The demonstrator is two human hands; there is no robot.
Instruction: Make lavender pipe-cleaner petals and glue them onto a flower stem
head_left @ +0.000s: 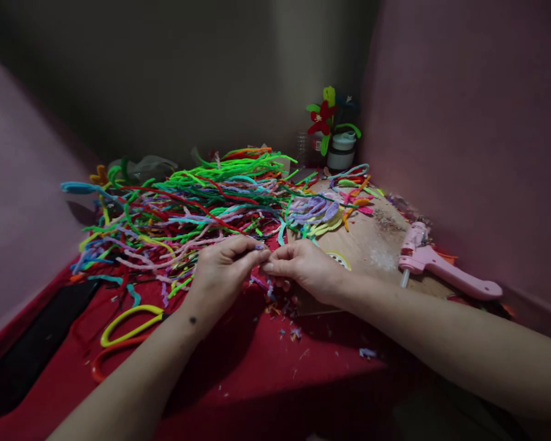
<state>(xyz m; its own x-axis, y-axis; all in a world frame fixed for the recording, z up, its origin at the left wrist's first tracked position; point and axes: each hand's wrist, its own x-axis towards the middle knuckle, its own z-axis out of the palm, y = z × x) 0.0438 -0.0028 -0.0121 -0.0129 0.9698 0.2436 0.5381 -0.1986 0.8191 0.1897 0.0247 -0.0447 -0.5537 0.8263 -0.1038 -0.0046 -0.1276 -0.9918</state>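
Note:
My left hand (224, 269) is closed in a pinch at the middle of the view, with a small purple fuzzy piece (258, 247) between thumb and forefinger. Touching its fingertips from the right, my right hand (303, 266) is also pinched; whatever its fingers hold is hidden. Behind both hands lies a large heap of coloured pipe cleaners (220, 190). Looped purple pipe cleaners (316, 208) rest on a brown board (362, 245) beyond my right hand. Small fuzzy scraps (275, 306) are scattered just below the fingertips.
Scissors with yellow and orange handles (131, 324) lie left, near a black flat object (37, 346). A pink glue gun (445, 266) is at the right. A cup (341, 152) and a red fuzzy flower (321, 118) stand at the back. Red cloth (257, 373) covers the table.

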